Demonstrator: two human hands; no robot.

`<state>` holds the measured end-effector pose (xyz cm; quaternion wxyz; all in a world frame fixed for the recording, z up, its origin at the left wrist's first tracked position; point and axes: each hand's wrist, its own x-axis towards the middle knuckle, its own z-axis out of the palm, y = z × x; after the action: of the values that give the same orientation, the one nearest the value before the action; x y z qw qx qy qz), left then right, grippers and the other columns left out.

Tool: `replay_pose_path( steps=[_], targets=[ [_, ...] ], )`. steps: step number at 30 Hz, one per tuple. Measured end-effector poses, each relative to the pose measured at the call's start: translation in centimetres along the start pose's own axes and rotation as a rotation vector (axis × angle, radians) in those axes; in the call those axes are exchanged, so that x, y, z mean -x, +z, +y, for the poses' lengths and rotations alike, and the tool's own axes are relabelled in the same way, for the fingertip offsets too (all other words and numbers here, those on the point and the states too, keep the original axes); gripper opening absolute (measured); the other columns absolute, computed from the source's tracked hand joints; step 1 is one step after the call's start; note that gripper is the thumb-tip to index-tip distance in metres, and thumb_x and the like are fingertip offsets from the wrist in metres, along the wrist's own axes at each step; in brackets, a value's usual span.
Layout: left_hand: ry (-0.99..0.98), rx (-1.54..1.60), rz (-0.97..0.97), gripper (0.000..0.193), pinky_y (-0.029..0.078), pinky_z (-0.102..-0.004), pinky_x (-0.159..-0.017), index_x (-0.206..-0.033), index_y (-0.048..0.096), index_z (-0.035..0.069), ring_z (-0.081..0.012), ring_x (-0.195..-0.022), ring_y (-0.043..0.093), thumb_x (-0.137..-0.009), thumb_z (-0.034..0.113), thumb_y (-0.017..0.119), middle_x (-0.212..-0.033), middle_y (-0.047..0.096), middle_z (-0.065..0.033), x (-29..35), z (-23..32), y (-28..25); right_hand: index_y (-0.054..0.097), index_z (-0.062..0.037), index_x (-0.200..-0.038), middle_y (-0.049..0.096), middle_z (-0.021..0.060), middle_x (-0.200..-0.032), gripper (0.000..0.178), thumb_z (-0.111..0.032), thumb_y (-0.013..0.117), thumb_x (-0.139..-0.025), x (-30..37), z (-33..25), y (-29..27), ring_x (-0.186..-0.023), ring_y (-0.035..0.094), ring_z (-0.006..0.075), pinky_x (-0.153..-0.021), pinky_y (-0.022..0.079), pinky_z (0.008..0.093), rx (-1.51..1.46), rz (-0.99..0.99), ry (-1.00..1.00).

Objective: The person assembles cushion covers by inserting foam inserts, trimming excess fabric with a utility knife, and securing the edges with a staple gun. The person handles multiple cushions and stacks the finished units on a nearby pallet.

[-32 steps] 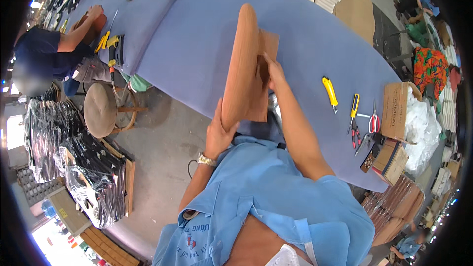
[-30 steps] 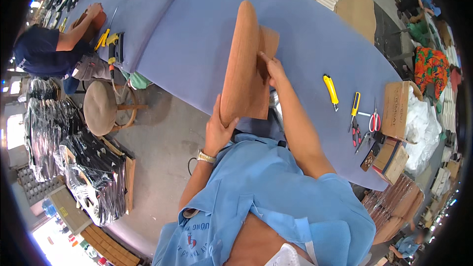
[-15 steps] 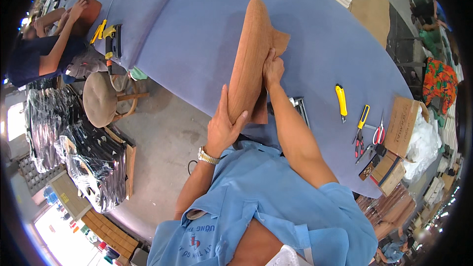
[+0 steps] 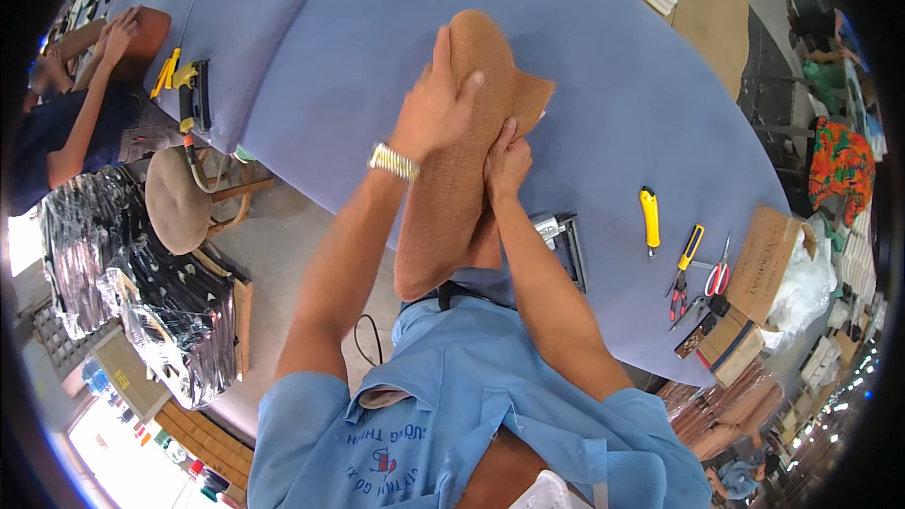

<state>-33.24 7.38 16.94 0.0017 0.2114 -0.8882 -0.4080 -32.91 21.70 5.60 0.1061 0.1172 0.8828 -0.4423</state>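
Note:
A brown fabric-covered upholstered panel (image 4: 443, 198), long and rounded at its far end, is tilted above the blue-grey table, its near end close to my shirt. My left hand (image 4: 434, 113) lies against its upper left side, thumb and fingers spread and slightly blurred. On the other side, my right hand (image 4: 509, 162) pinches the loose cloth edge, thumb uppermost. A flap of brown cloth (image 4: 531, 99) sticks out beyond that hand. Behind my right forearm, a grey-and-black tool (image 4: 566, 243), partly hidden, rests on the table.
Rightward on the table (image 4: 622, 113) lie a yellow cutter (image 4: 650, 221), a yellow-handled screwdriver (image 4: 691, 247) and red-handled scissors (image 4: 718, 275), near a cardboard box (image 4: 762, 254). At left are a yellow-and-black staple gun (image 4: 193, 99), a round stool (image 4: 177, 203) and another person's arm (image 4: 85, 113).
My left hand has moved from the panel's near end up to its far left side. The panel has come nearer and turned its broad face upward. My right hand still grips the cloth edge.

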Motion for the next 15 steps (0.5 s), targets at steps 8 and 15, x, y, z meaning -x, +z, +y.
replay_pose_path(
  steps=[8, 15],
  targets=[
    [-0.228, 0.095, 0.024, 0.082, 0.05, -0.05, -0.103, -0.162, 0.015, -0.001, -0.0487, -0.117, 0.065, -0.104, 0.046, 0.05, -0.127, 0.063, -0.0372, -7.1, -1.5, -1.5, 0.069, 0.0104, -0.085, 0.067, 0.0377, -0.09, 0.068, -0.048, 0.043, -0.107, 0.5, -0.5, 1.0, -0.09, 0.065, 0.0566, -0.078, 0.05, 0.0598, 0.046, 0.036, -0.087],
    [-0.209, 0.144, -0.001, 0.092, 0.051, -0.0501, -0.101, -0.161, 0.015, -0.003, -0.0485, -0.117, 0.065, -0.097, 0.043, 0.064, -0.126, 0.064, -0.0366, 7.4, -0.7, -1.0, 0.07, 0.0108, -0.089, 0.069, 0.0362, -0.091, 0.068, -0.049, 0.043, -0.107, -0.4, 0.6, 0.8, -0.091, 0.066, 0.0556, -0.078, 0.049, 0.06, -0.001, 0.057, -0.105]
  ],
)
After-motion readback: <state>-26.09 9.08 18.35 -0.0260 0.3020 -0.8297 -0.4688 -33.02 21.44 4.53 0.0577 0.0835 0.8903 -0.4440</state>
